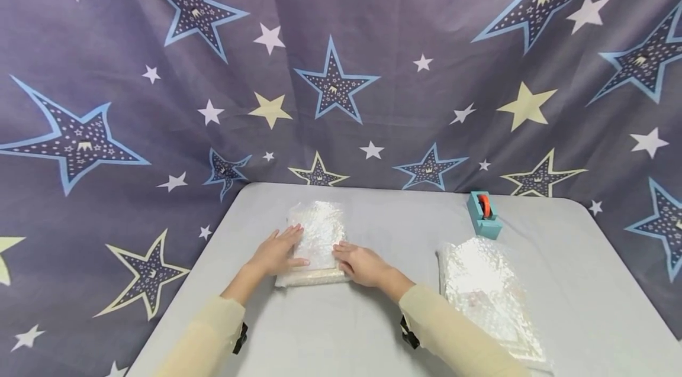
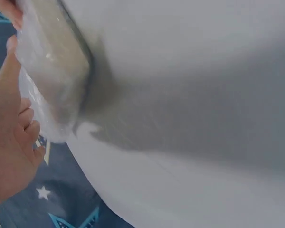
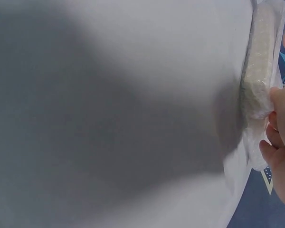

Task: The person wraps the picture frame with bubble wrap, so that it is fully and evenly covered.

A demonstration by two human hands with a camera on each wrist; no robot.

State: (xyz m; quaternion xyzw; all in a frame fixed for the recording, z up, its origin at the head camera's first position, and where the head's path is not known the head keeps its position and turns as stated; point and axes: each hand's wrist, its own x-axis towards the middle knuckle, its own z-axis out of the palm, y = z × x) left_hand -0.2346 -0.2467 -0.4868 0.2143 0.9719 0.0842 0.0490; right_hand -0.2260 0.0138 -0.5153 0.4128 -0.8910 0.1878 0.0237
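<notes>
A clear bubble-wrap package (image 1: pixel 319 235) lies flat at the left middle of the table, with a thicker, beige-looking ridge (image 1: pixel 311 277) along its near edge. Its contents are blurred by the wrap. My left hand (image 1: pixel 276 253) rests on the left side, fingers spread and fairly straight, thumb reaching over the near part. From the other side my right hand (image 1: pixel 362 263) grips the right edge near the front corner. In the right wrist view that thumb touches the end of the ridge (image 3: pixel 259 71), the lower fingers curled beside it. The left wrist view shows the wrap (image 2: pixel 52 66) standing thick above the table.
On the right side of the table lies a larger shiny bubble-wrap piece (image 1: pixel 485 294), its near part behind my right sleeve. Beyond it stands a teal tape dispenser (image 1: pixel 483 215) with an orange-red roll. A star-patterned curtain (image 1: pixel 383 69) borders the table's (image 1: pixel 394 211) back edge.
</notes>
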